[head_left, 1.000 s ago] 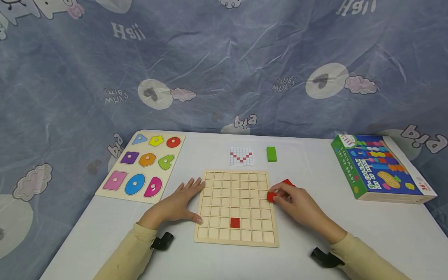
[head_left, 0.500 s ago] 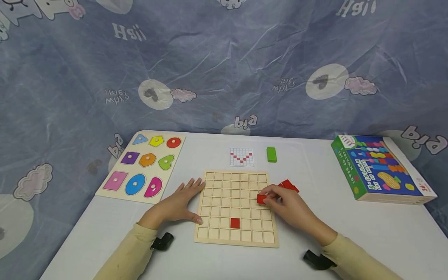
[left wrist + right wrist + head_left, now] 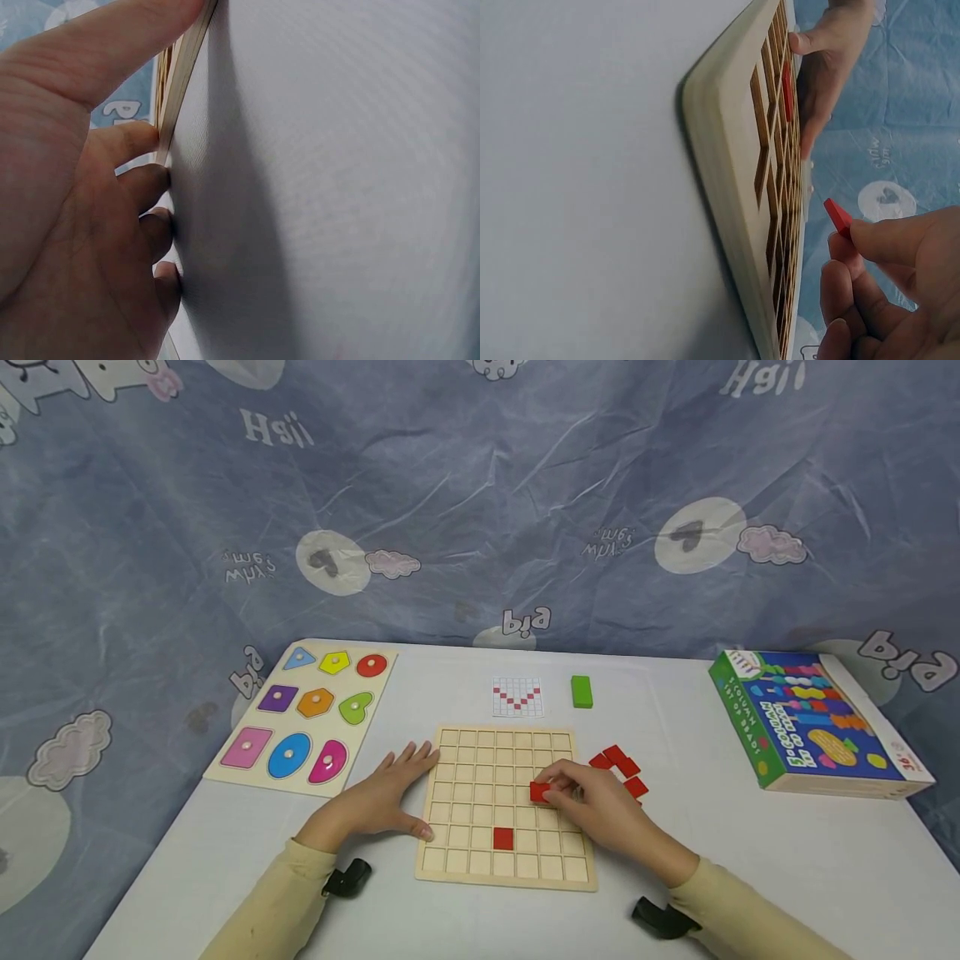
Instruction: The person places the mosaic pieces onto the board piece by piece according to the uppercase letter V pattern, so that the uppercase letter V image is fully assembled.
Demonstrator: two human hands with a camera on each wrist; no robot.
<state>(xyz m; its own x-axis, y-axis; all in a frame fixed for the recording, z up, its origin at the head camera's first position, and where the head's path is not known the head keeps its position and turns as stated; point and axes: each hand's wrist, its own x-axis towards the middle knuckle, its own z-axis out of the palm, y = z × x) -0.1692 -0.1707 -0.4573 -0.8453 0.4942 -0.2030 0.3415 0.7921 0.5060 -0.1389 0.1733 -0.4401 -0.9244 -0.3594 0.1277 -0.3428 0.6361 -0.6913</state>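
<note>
A wooden grid board [image 3: 422,860] lies on the white table, with one red square tile [image 3: 503,838] seated in a cell of its second row from the front. My right hand [image 3: 600,802] pinches another red tile [image 3: 539,792] between thumb and fingers, over the right half of the board. The right wrist view shows that tile [image 3: 838,217] tilted and raised off the grid. My left hand [image 3: 378,797] rests at the board's left edge, fingers spread, thumb and fingertips touching the rim; in the left wrist view its thumb [image 3: 135,37] lies along the board's side.
Several loose red tiles [image 3: 616,754] lie right of the board. Behind it are a pattern card [image 3: 517,697] with red squares in a V and a green block [image 3: 582,692]. A shape puzzle board [image 3: 300,727] stands left, a boxed toy [image 3: 821,722] right.
My right hand has carried the red tile leftward from the board's right edge to over its cells, uncovering more loose tiles. The left hand has stayed in place.
</note>
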